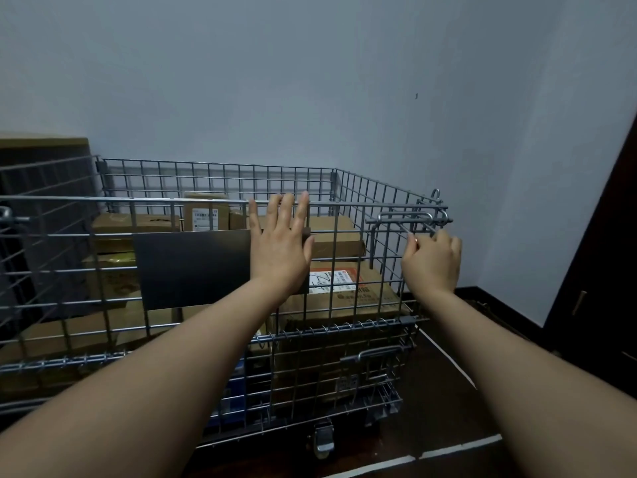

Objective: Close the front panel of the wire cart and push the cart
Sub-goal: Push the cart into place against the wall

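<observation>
The wire cart (213,305) is seen standing against a pale wall (310,81) on a dark floor (444,401), filled with cardboard boxes (341,294), and its front panel (206,267) is raised upright, level with the side panels. A dark plate (191,269) is fixed to that panel, beside which the left hand (281,248) is pressed flat with fingers spread. The right hand (432,260) is pinched closed on the latch wire (403,219) at the panel's upper right corner.
</observation>
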